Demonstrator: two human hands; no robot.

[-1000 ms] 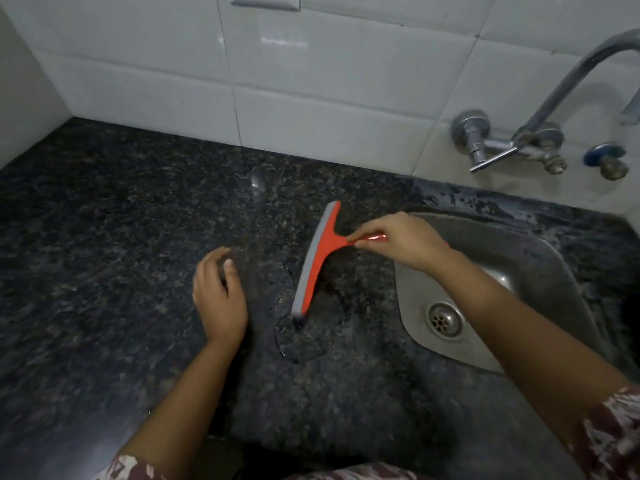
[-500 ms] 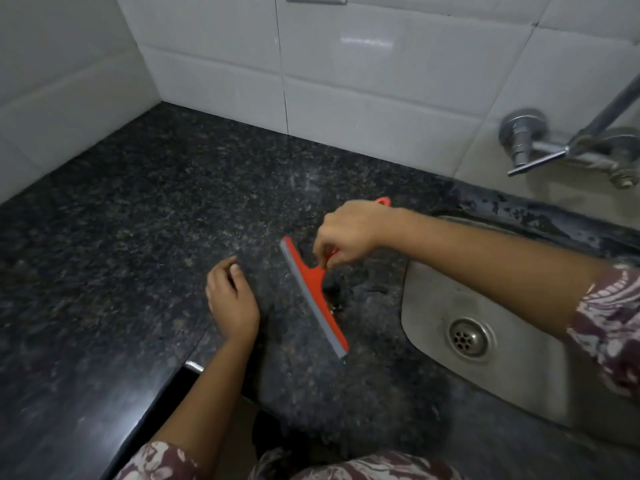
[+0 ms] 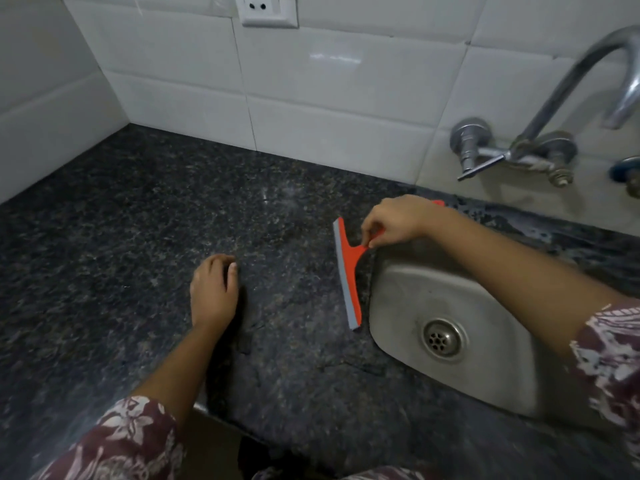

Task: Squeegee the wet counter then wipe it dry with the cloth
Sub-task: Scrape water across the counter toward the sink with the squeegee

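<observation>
The squeegee lies under my right hand, its grey rubber edge down on the surface and its red blade running from just ahead of my fingers back toward me, right alongside the left rim of the sink. I pinch the red handle between thumb and fingertips, with the handle's far end poking out past my wrist. My left hand rests palm down on the stone, well to the left of the blade, fingers loosely curled and holding nothing.

I judge I am in the squeegee step, at the end of a stroke that pushes water to the sink. The next move calls for tipping that water over the rim, then lifting the blade and setting it down farther left, past my left hand, for another pass. I need even pressure along the whole rubber edge, or streaks will stay behind. I see no cloth anywhere, so the drying has not begun and I must fetch it first.

The surface is dark speckled stone; a faint wet sheen shows ahead of my hands and darker patches lie nearer me. Beyond my right hand, drops bead on the strip behind the sink. White tiles back the corner, a socket sits high ahead, and a tap arches over the sink.
</observation>
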